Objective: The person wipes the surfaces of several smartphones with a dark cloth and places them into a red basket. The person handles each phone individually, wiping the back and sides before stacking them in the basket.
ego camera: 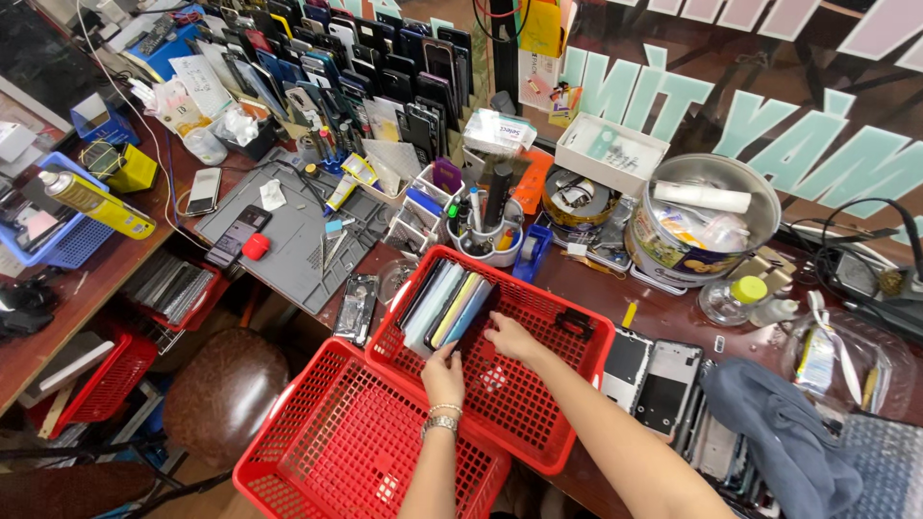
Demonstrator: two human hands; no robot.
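Head view, from the near edge outward: an empty red plastic basket sits lowest in the frame, overlapping the near corner of a second red basket that rests on the dark wooden table. The left hand, with a metal watch on its wrist, reaches over the empty basket into the second one, its fingers pinched closed on the near end of a row of phones standing on edge at that basket's left end. The right hand lies just beside it, fingers curled against the right side of the same row (whether it truly grips a phone I cannot tell). Right of the basket, two phone back shells lie flat beside a grey cloth. Farther out stand a white cup of tools, a round tin filled with odds and ends, and a grey work mat. At the far edge, a rack of phones stands in rows.
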